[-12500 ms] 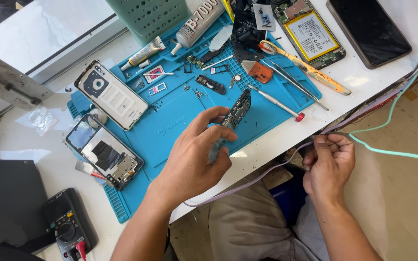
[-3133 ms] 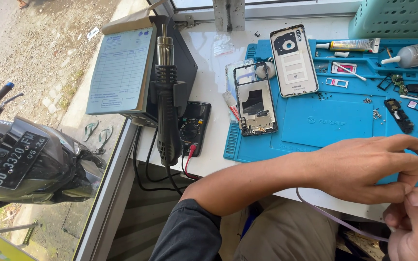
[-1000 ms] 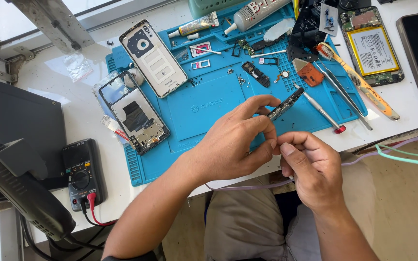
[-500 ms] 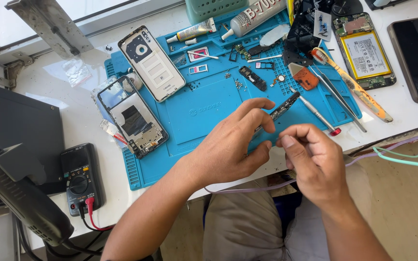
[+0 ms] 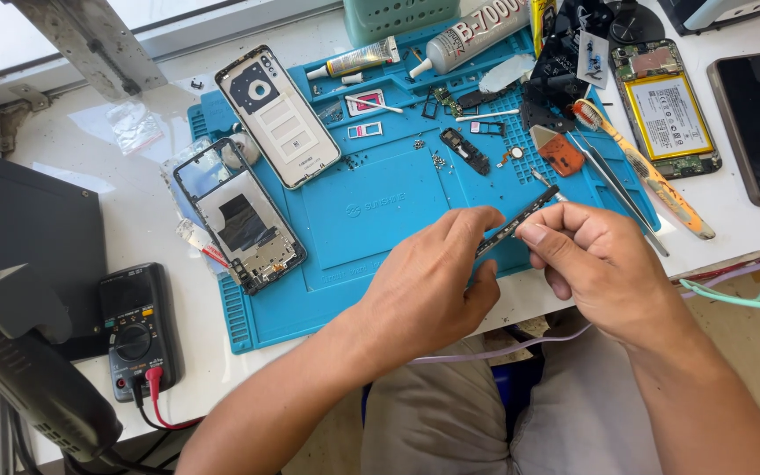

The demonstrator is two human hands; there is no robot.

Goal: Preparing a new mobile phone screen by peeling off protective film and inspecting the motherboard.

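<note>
Both hands met at the frame's centre over the bare lower part of the blue silicone work mat [image 5: 371, 220], near the table edge, left hand [image 5: 424, 295] and right hand [image 5: 600, 264] each pinching the narrow dark circuit strip [image 5: 521, 220] between them.

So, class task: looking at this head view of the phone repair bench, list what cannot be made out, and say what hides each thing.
- Narrow dark part: its lower end hidden between the left hand and right hand.
- Green basket: cut off by the top edge.
- Loose screws on the blue mat: too small to tell apart.
- Black tool: cut off at the left edge.
</note>
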